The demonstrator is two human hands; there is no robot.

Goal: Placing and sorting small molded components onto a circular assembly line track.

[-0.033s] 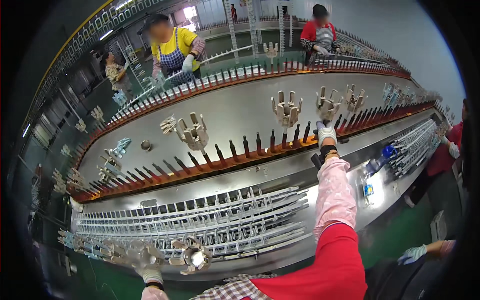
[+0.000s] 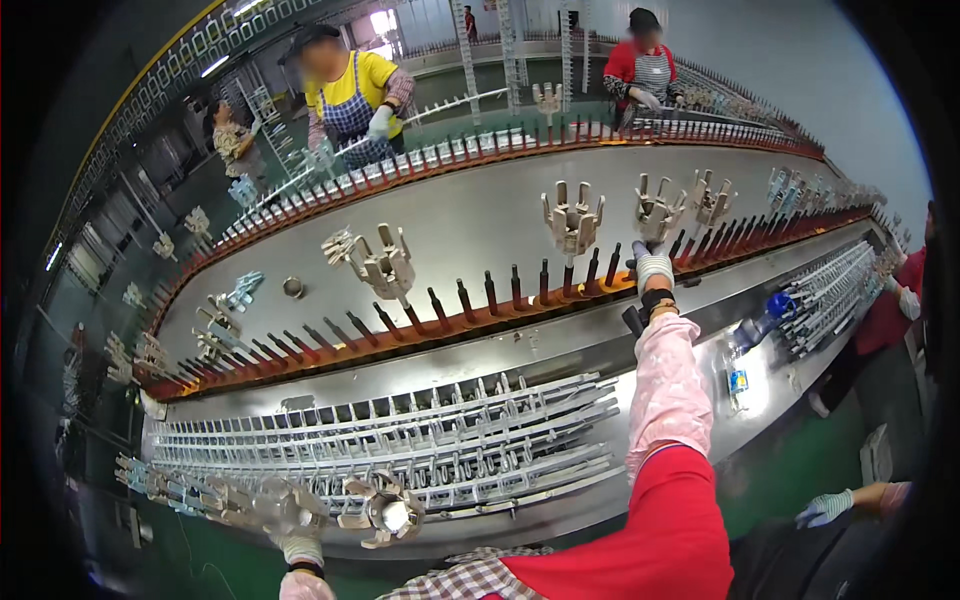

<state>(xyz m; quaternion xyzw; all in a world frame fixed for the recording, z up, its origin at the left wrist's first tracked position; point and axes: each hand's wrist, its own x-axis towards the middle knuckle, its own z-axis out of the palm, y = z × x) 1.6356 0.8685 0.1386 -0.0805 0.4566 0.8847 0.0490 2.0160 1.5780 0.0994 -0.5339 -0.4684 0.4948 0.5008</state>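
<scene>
Here, right hand [image 2: 652, 266] (gloved) fingers touching pronged casting [image 2: 657, 215]; left hand [image 2: 296, 540] gripping blurred casting [image 2: 262, 502]

Bright overhead light glares off the steel table [image 2: 470, 215]; fisheye edges bend and darken.

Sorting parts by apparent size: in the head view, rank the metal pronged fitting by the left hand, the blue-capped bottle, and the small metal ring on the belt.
Largest to smallest:
1. Metal pronged fitting, though nearest the camera.
2. Blue-capped bottle.
3. Small metal ring.
</scene>
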